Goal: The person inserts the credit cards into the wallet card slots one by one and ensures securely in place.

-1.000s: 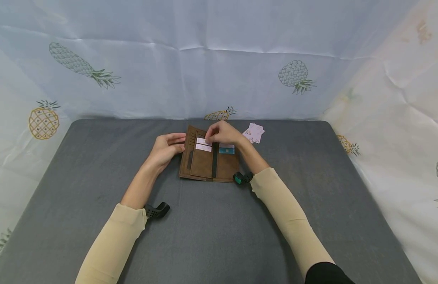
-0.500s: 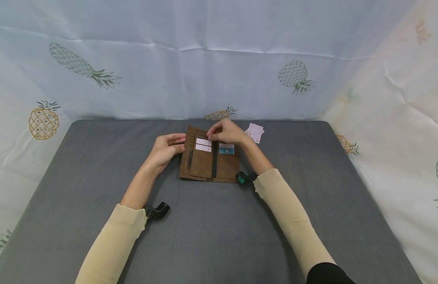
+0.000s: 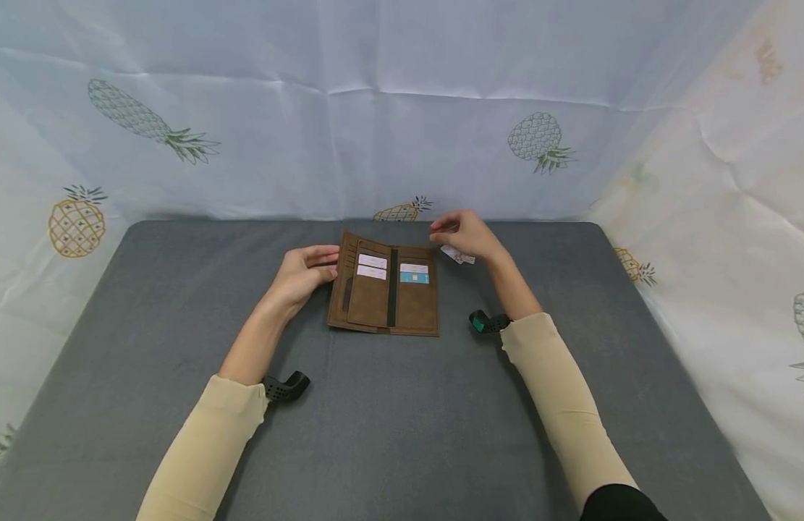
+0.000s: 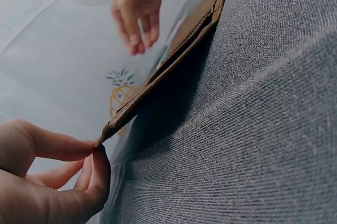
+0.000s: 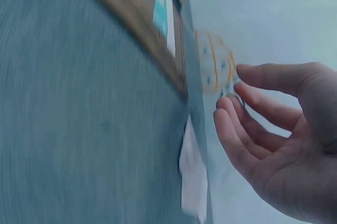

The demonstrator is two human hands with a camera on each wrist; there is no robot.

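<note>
A brown wallet (image 3: 369,304) lies spread out on the grey table. White-pink cards (image 3: 372,266) show in its left pocket, and a blue card (image 3: 415,278) with a pale one above it in the right. My left hand (image 3: 299,275) pinches the wallet's raised left edge between thumb and fingertip, plainly seen in the left wrist view, where the wallet edge (image 4: 158,77) tilts off the cloth. My right hand (image 3: 465,233) hovers near the loose pinkish cards (image 3: 457,255), its fingers loosely bent with nothing between them in the right wrist view; it partly hides the cards.
The grey table (image 3: 349,434) ends at a back edge against a pale pineapple-print curtain (image 3: 402,145). Black wrist camera mounts (image 3: 287,386) sit on both forearms. The loose cards (image 5: 192,176) lie right of the wallet, close to the back edge.
My right hand has left the wallet's left pocket and moved right, over to the loose cards. The wallet cards are now uncovered. My left hand stays at the wallet's edge.
</note>
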